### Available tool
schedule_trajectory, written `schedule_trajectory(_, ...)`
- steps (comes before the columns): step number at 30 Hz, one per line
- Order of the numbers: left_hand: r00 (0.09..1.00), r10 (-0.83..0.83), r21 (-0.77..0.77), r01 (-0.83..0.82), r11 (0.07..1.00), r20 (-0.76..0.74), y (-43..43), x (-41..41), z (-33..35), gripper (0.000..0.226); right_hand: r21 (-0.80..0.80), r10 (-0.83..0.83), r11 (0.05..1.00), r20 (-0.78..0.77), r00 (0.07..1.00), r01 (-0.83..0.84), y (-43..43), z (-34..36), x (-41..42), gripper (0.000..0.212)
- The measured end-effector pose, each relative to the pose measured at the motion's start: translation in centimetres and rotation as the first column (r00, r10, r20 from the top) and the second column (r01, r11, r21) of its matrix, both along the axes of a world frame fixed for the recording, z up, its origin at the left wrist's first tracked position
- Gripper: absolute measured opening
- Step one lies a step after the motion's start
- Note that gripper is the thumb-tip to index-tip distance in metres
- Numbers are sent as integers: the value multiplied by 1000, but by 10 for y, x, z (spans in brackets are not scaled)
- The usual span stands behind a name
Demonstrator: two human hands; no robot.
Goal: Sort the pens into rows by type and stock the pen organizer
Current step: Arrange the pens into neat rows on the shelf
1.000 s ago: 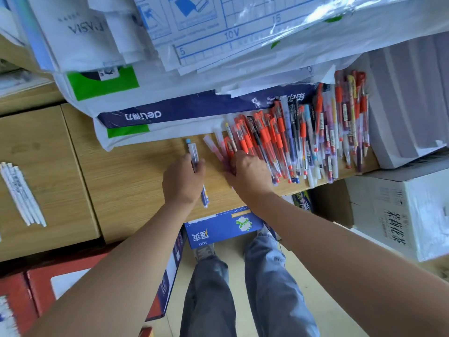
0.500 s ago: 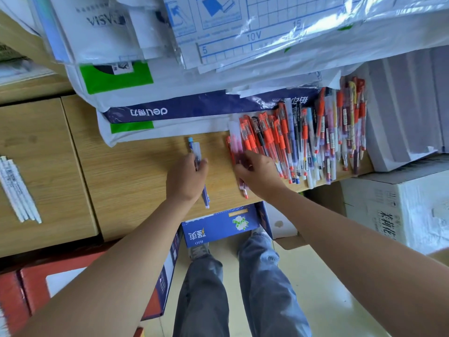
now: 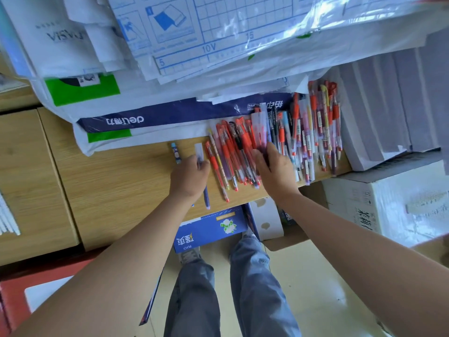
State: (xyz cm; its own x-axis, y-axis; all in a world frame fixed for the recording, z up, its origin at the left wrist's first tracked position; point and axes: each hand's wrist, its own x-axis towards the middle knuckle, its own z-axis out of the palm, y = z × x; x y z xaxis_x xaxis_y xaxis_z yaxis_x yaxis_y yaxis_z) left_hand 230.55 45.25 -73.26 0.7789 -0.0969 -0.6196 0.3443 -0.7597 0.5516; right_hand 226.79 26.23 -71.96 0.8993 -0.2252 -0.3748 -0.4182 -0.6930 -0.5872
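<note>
- Head view, left side: the left hand (image 3: pixel 189 177) lies knuckles-up on the wooden desk (image 3: pixel 109 190). Its fingers are curled down over two blue pens (image 3: pixel 206 199), pinning them side by side. Their caps stick out beyond the fingertips and one barrel shows below the wrist. This looks like the start of a separate blue row, held down so that it neither rolls nor mixes with the rest.
- Head view, centre: the right hand (image 3: pixel 275 172) reaches into the pile. Its thumb and forefingers are closed on the lower ends of some clear-capped pens (image 3: pixel 260 132), apparently picking one type out.
- Just left of that hand the red-capped pens (image 3: pixel 228 156) lie roughly parallel, tips toward the person, already loosely grouped. One black pen (image 3: pixel 239 139) lies among them.
- To the right the mixed pens (image 3: pixel 315 135) overlap in red, purple, yellow and white, pushed against a stack of paper reams (image 3: pixel 379 117) that keeps them from spreading.
- Behind the pens a Deli paper pack (image 3: pixel 126 120) backs the row, with plastic-wrapped sheets (image 3: pixel 243 32) piled above it.
- At the far left edge a few white pens (image 3: pixel 8 221) lie well apart from the rest.
- No pen organizer can be made out, so I judge that stocking has not begun and sorting is partway.
- Below the desk edge stands a blue carton (image 3: pixel 209 233).
</note>
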Motion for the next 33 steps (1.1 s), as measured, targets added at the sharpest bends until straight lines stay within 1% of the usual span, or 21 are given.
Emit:
schedule_trajectory(2,1000,-4,-44,4,999,5,-11,-1,4,38,-71,-49,996,26,998,51,-16,-2,1,28)
schedule_trajectory(4,1000,9,-105,-10,994,-10,-22,0,7,36,-129,-70,989,2,998,70,-30,-3,2,27)
schedule_trajectory(7,997,61,-172,-68,983,-44,-40,4,9,38,-183,-29,983,-83,996,13,-43,-5,6,29)
schedule_trajectory(9,995,83,-183,-90,979,-46,-50,7,9,40,-248,9,968,-128,992,-41,-42,-7,9,30)
schedule_trajectory(13,996,84,-177,-89,980,-34,-61,10,7,43,-281,30,957,-139,990,-69,-40,-13,15,27)
schedule_trajectory(15,992,111,-203,-120,972,-57,-63,10,8,58,-215,16,976,-120,993,-42,-44,-13,17,26)
schedule_trajectory(17,985,153,-230,-167,959,-80,-67,10,9,72,-70,-18,998,-106,994,11,-49,-6,18,25)
schedule_trajectory(18,981,173,-244,-191,951,-94,-70,12,10,72,1,-20,1000,-111,994,20,-52,0,17,26)
schedule_trajectory(19,975,190,-268,-213,940,-112,-76,14,15,66,61,0,998,-133,991,9,-55,5,16,27)
schedule_trajectory(21,960,234,-321,-272,907,-153,-88,17,25,42,176,83,983,-202,976,-47,-60,15,11,26)
schedule_trajectory(23,944,260,-382,-320,867,-201,-98,19,28,30,276,168,956,-240,956,-99,-63,21,7,21)
schedule_trajectory(24,942,259,-399,-326,857,-214,-101,18,31,27,301,199,946,-241,950,-121,-65,24,6,19)
schedule_trajectory(26,943,259,-382,-322,866,-208,-103,17,35,23,337,243,929,-245,939,-153,-67,28,7,20)
schedule_trajectory(28,941,279,-336,-329,882,-191,-101,16,38,29,389,281,906,-257,925,-168,-65,34,10,19)
schedule_trajectory(31,918,366,-283,-395,874,-150,-87,13,44,32,421,289,892,-252,923,-165,-56,41,17,15)
schedule_trajectory(33,874,457,-259,-486,835,-164,-70,10,50,29,444,278,884,-250,928,-145,-45,44,19,15)
